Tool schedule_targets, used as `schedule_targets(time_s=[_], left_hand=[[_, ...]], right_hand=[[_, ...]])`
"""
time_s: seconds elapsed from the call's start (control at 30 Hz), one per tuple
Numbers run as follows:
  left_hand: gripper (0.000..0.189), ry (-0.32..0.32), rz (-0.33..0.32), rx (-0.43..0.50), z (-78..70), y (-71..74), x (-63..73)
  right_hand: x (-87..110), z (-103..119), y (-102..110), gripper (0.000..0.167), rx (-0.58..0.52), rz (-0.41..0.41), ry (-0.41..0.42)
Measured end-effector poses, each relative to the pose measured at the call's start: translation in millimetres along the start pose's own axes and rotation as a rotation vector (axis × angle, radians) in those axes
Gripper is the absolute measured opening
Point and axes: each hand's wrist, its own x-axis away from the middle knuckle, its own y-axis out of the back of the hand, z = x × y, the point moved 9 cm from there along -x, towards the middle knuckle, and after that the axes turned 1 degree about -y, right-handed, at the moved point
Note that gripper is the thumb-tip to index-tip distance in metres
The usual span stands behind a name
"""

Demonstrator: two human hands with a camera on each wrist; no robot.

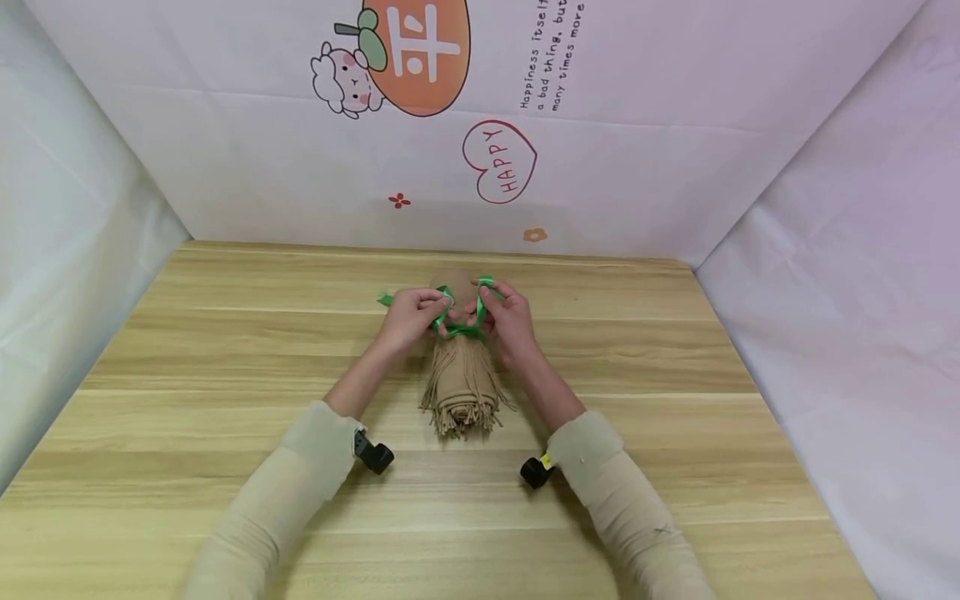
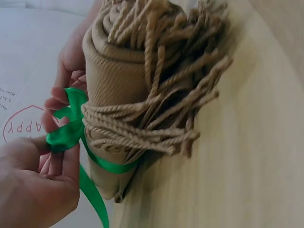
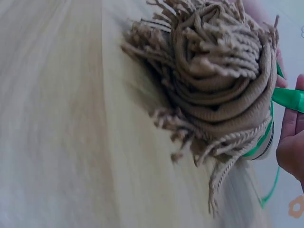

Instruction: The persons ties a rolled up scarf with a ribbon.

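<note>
A rolled tan scarf with twisted fringe lies on the table, its fringed end toward me. A green ribbon runs round the roll, and the hands work above it. My left hand pinches one ribbon loop between thumb and fingers, plain in the left wrist view, where the ribbon bends over the fingertips. On the other side my right hand pinches a second stretch of ribbon. A loose tail of ribbon hangs beside the roll. The scarf's far end is partly hidden by the hands.
The wood-grain table spreads round the scarf. A white printed backdrop stands close behind it, with white cloth walls on both sides. Small black wrist cameras hang under the sleeves.
</note>
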Motion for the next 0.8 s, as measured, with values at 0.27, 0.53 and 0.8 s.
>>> schedule_targets(time_s=[0.27,0.53,0.8], left_hand=[[0.025,-0.073,0.164,-0.264,-13.1,-8.9,-2.6],[0.024,-0.135,0.232,-0.265,-12.0,-8.9,-4.8],[0.021,-0.117,0.232,-0.176,-8.6,-5.5,-5.2]], right_hand=[[-2.1,-1.1,-17.0,0.035,0.215,0.157,-0.026],[-1.7,-2.5,-25.5,0.035,0.285,0.217,-0.051],[-5.2,-5.8,-28.3,0.038,0.349,0.268,-0.073]])
